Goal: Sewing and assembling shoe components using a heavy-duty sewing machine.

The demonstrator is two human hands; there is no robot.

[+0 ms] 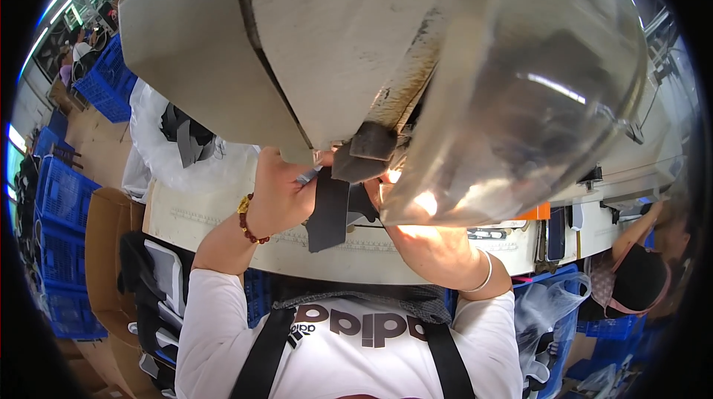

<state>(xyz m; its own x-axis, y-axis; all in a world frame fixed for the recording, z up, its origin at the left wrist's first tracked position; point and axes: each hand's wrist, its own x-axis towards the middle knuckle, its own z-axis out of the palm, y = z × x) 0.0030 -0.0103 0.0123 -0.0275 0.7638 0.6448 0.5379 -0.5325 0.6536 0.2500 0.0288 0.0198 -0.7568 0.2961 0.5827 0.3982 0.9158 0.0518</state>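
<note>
From where I watch, the dark grey strip (327, 213) lies between my two hands, close by the fingers of the left hand (286, 185), its free end pointing toward the wearer's chest. The left hand is curled at the strip's left edge; its fingertips run under the machine head (297, 50), so I cannot tell whether they pinch the material or only steady it. The right hand (380, 192) reaches in from the other side, partly behind the clear cover (542, 124), and its grip I cannot make out either.

My chief worry is fingers: both hands sit right at the foot of the machine head, and any moving part there could catch one. The strip could also skew or crease if the two hands pull unevenly, since its far end is hidden beneath a grey padded piece (364, 155) just ahead of the hands. Bright glare on the cover above the right hand could mask a slip.

The beaded bracelet (249, 222) on the left wrist might snag on loose cloth. Beyond the left hand, a white plastic bag (160, 150) of dark pieces crowds the worktop (215, 206); an orange item (533, 212) lies to the right of the right hand.
</note>
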